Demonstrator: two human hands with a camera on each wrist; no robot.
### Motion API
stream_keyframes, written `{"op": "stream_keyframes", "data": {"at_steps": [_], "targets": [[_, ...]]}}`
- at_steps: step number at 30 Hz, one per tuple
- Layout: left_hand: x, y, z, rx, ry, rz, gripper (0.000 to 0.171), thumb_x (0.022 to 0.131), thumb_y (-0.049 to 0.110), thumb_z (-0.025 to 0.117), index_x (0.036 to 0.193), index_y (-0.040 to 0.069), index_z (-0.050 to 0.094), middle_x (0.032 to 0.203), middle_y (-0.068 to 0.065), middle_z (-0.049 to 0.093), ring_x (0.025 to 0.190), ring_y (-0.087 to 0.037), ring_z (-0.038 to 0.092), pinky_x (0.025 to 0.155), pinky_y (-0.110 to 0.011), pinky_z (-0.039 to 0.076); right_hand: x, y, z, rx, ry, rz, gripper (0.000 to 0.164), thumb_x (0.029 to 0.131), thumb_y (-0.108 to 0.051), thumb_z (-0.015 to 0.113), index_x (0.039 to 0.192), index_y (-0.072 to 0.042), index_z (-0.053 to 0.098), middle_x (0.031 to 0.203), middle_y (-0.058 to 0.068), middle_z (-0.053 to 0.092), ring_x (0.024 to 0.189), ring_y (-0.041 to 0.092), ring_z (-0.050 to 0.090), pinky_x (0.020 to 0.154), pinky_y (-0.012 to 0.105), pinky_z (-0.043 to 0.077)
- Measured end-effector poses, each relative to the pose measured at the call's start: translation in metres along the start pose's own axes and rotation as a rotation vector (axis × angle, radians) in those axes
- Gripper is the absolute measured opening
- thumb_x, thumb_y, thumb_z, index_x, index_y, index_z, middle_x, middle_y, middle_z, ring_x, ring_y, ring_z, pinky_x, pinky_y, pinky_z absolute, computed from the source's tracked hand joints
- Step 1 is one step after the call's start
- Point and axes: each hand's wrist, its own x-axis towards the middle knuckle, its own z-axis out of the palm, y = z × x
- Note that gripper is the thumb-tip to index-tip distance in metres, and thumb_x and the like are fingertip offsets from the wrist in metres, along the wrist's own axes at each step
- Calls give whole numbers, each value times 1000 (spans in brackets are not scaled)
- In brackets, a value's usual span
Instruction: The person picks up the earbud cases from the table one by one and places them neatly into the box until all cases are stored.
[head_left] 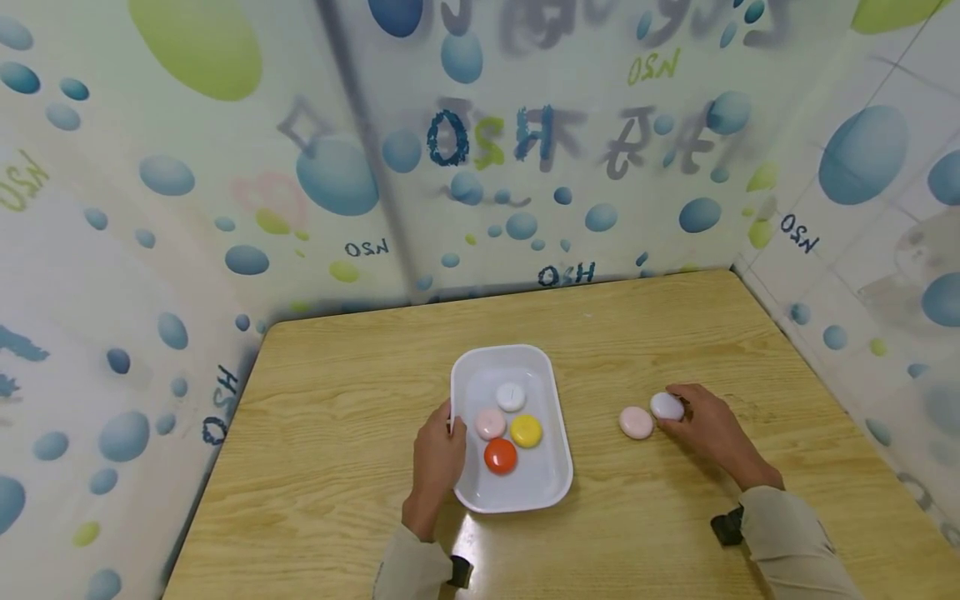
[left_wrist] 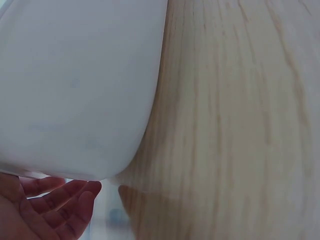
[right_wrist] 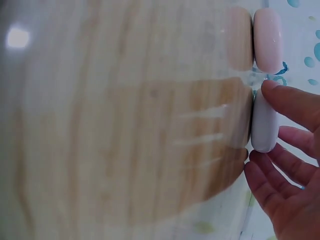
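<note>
Head view only: four discs [head_left: 527, 431] inside tray [head_left: 517, 493]

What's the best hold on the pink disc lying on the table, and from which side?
I'd pinch the pink disc by the near and far edges of its rounded rim, coming down from the left: it lies flat with those edges exposed, while the white disc beside it crowds its right.
</note>
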Motion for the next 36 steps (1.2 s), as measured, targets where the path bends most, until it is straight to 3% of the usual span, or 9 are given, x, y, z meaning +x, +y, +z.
{"op": "stream_keyframes", "data": {"at_steps": [20, 26, 36], "targets": [[1, 0, -1, 10, -18, -14, 38, 89, 19, 49, 125, 10, 53, 101, -9, 62, 81, -20, 60, 66, -34, 50, 1, -5, -2, 32, -24, 13, 53, 76, -17, 71, 119, 6, 51, 113, 25, 50, 89, 34, 57, 69, 42, 48], [1, 2, 0, -6, -8, -4, 37, 89, 17, 50, 125, 10, 54, 102, -9, 62, 82, -20, 60, 67, -35, 50, 2, -14, -9, 42, -21, 21, 53, 78, -22, 69, 121, 4, 51, 115, 23, 50, 91, 35, 56, 72, 45, 47], [0, 1, -1, -8, 8, 13, 36, 88, 15, 50, 123, 10, 55, 97, -9, 62, 79, -20, 60, 66, -35, 49, 9, -43, -15, 65, 10, -72, 49, 77, -17, 69, 120, 1, 52, 115, 19, 52, 95, 32, 54, 75, 44, 46]]}}
